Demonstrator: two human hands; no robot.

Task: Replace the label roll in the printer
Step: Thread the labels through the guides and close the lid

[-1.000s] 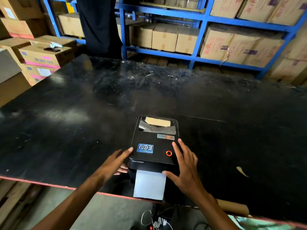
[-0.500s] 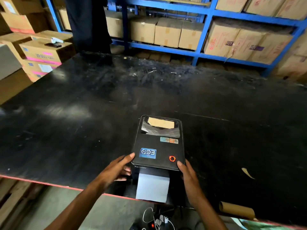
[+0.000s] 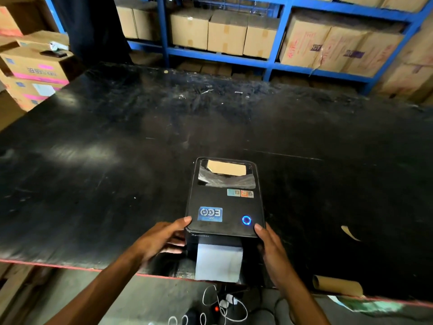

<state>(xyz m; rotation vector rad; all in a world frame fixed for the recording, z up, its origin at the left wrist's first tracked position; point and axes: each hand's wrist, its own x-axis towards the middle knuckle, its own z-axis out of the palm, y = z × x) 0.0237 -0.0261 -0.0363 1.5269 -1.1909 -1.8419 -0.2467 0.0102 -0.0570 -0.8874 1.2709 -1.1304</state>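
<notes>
A black label printer (image 3: 225,202) stands near the front edge of the black table (image 3: 117,148), its lid closed and its round button lit blue. A white label strip (image 3: 219,262) hangs out of the front slot. Through the lid window a label roll (image 3: 226,167) shows. My left hand (image 3: 159,240) grips the printer's front left corner, thumb on the lid. My right hand (image 3: 269,245) holds the front right corner, thumb on the lid edge. An empty cardboard core (image 3: 337,286) lies on the table to the right.
Blue shelving (image 3: 271,64) with cardboard boxes runs behind the table. Stacked boxes (image 3: 35,73) stand at the left. A person in dark clothing (image 3: 93,26) stands at the far left edge. Cables and a power strip (image 3: 220,306) lie on the floor below. A paper scrap (image 3: 350,233) lies right.
My right hand slid from flat on the lid to the front right corner. The left hand closed on the left corner. The button's light turned from red to blue.
</notes>
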